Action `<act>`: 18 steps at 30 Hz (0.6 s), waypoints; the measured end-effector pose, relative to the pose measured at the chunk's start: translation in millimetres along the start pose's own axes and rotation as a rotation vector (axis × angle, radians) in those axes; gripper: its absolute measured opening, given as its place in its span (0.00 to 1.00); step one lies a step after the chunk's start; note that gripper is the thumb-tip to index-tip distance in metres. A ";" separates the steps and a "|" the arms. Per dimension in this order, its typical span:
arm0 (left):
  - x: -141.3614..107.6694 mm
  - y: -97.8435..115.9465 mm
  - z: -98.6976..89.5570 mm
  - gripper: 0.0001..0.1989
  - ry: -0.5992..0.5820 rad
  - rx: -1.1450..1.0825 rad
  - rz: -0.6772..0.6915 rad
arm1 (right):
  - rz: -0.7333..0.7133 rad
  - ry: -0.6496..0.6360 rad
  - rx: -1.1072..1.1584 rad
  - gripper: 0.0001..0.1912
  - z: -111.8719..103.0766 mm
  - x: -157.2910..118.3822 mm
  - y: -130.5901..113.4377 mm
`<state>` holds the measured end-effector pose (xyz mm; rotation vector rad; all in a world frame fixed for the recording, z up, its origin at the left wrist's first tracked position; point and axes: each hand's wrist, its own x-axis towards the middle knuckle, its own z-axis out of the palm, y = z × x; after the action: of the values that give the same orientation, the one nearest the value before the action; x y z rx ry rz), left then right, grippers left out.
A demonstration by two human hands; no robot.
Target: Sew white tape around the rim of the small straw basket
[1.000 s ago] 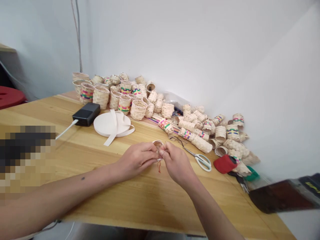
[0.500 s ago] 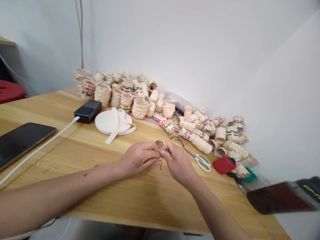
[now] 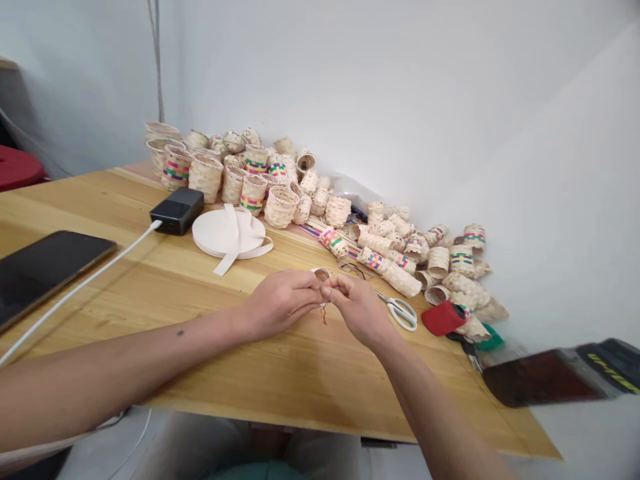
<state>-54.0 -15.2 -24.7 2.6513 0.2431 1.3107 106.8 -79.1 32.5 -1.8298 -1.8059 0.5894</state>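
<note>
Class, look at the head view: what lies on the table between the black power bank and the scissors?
The white tape roll lies there, head view.

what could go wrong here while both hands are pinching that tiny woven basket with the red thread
The left hand and right hand pinch the tiny basket; squeezing might crush its weave. The dangling red thread could slip loose. The scissors lie right beside the right hand, easy to knock.

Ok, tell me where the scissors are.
In the head view, the scissors lie on the table just right of the right hand, beside the red spool.
</note>
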 end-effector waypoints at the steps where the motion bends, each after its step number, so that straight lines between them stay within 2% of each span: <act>1: -0.1 0.0 -0.3 0.13 -0.007 -0.012 -0.001 | -0.011 -0.032 0.016 0.07 -2.6 -1.2 0.2; 4: -0.1 0.6 0.1 0.13 -0.009 -0.042 -0.001 | -0.017 -0.067 0.006 0.06 -5.7 -3.5 -1.1; 8: -0.2 4.3 3.4 0.14 -0.002 -0.046 -0.003 | 0.021 0.062 -0.187 0.07 1.5 -3.0 -5.8; 11: -0.5 6.2 4.7 0.13 0.002 -0.007 -0.006 | 0.041 0.104 -0.259 0.06 5.9 -2.5 -8.4; 14: -0.9 4.2 3.7 0.12 0.003 0.000 -0.043 | 0.027 0.100 -0.201 0.07 3.6 -2.8 -9.4; 18: -1.1 -0.9 1.8 0.11 0.002 -0.032 -0.086 | -0.024 0.086 -0.003 0.06 -4.2 -2.5 -8.0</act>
<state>-53.3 -14.7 -26.8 2.5825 0.3301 1.2791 103.1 -81.8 40.7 -1.8043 -1.7707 0.4915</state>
